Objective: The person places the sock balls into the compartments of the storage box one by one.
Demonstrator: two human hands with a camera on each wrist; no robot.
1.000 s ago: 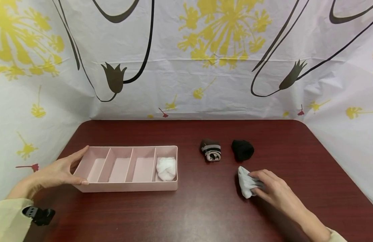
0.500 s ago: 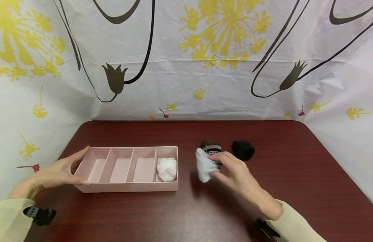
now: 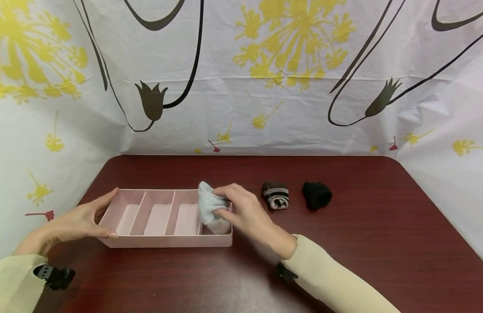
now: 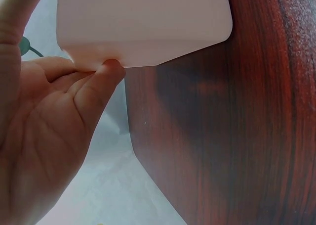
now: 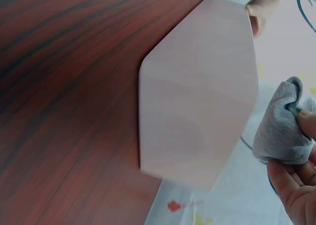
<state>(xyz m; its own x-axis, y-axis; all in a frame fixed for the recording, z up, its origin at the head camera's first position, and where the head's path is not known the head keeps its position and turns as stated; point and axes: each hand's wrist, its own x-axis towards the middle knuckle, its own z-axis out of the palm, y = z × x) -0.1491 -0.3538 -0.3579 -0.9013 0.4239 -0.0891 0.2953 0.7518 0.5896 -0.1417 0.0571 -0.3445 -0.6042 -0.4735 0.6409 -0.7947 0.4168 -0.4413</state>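
My left hand [image 3: 78, 219] holds the left end of a pink divided box [image 3: 163, 241], its thumb at the front corner and fingers at the back. In the left wrist view, thumb and fingers of the left hand [image 4: 54, 106] touch the box end [image 4: 143, 22]. Over the rightmost compartment, my right hand [image 3: 247, 211] pinches a light grey-blue balled sock [image 3: 209, 203]. The right wrist view shows this sock [image 5: 281, 128] above the box rim. Below it, a white balled sock [image 3: 219, 226] lies in that compartment, partly hidden.
A brown striped rolled sock [image 3: 276, 195] and a black balled sock [image 3: 317, 195] lie on the dark red wooden table [image 3: 363, 243], right of the box. A patterned white sheet [image 3: 241, 108] stands behind and beside the table.
My right hand has carried the grey-blue sock leftward from the table's right side, past the striped sock, to above the box's right compartment. The left hand keeps its place on the box.
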